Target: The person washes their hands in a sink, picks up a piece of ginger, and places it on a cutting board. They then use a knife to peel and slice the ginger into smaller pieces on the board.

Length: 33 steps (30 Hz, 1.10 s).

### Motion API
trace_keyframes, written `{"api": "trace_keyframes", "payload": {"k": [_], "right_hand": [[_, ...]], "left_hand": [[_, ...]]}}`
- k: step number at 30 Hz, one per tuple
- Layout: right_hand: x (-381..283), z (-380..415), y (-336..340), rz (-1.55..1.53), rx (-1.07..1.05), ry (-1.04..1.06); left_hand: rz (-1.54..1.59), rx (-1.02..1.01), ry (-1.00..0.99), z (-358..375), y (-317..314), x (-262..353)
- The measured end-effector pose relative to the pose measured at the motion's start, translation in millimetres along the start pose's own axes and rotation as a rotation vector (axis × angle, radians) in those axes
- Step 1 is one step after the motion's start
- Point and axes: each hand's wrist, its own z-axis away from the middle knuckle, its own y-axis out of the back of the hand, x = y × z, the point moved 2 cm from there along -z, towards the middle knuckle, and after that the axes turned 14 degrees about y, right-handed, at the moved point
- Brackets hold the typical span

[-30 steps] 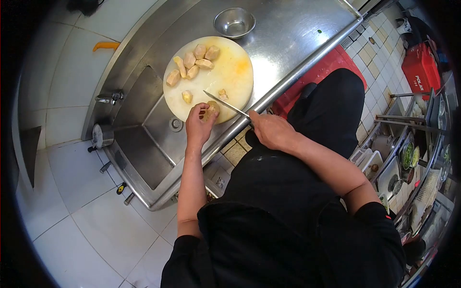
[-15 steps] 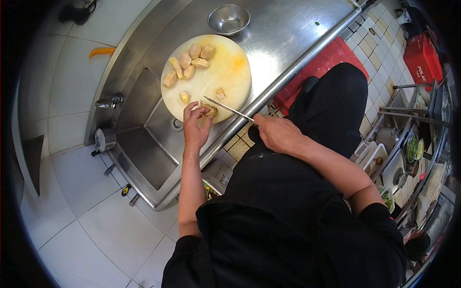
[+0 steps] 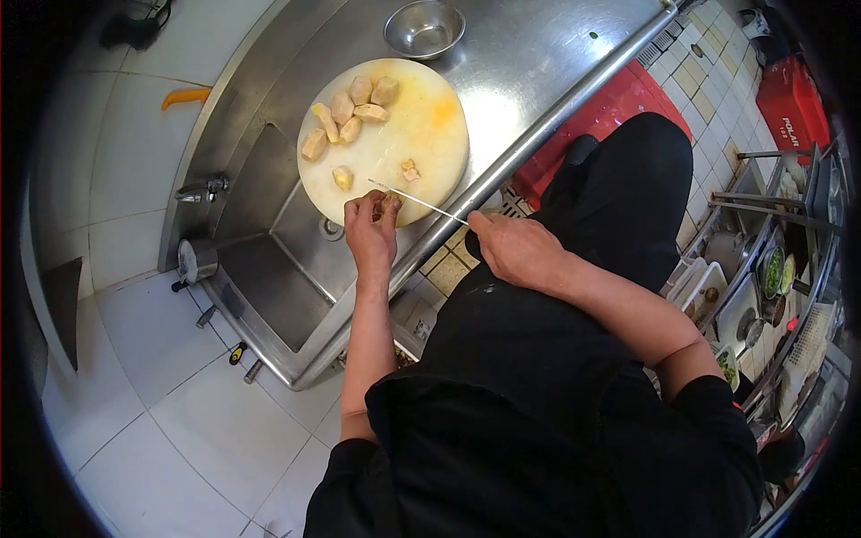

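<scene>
My right hand is closed round the handle of a knife, whose thin blade is seen nearly edge-on and reaches over the near edge of a round white cutting board. My left hand pinches a small brown-skinned piece of ginger at that edge, partly hidden by the fingers. The blade's tip end passes just above this piece; whether it touches cannot be told. Several pale peeled ginger chunks are grouped on the far left of the board. One chunk lies nearer my left hand, and small trimmings sit beyond the blade.
The board rests on a steel sink counter, beside a basin with a tap. A steel bowl stands behind the board. An orange-handled tool lies by the wall. Shelving with food containers is at right.
My left fingers have closed in more tightly round the ginger piece, and the hand has shifted slightly right. The knife blade has turned more edge-on, its tip a little further left.
</scene>
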Motion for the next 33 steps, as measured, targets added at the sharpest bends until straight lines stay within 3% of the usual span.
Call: {"api": "trace_keyframes", "payload": {"k": [17, 20, 22, 25, 33], "right_hand": [[2, -23, -14, -0.114, -0.100, -0.046], [3, -36, -18, -0.143, -0.136, -0.114], [3, -41, -17, -0.122, -0.185, -0.106], [8, -34, -20, -0.121, -0.081, -0.092], [-2, -9, -11, 0.095, -0.025, 0.025]], "left_hand": [[-0.018, 0.039, -0.026, 13, 2, -6], [0.039, 0.031, -0.060, 17, -1, -13], [0.235, -0.065, -0.005, 15, -1, -22], [0.430, -0.184, -0.062, 10, 9, -38], [0.344, -0.197, -0.024, -7, 5, -40]]}}
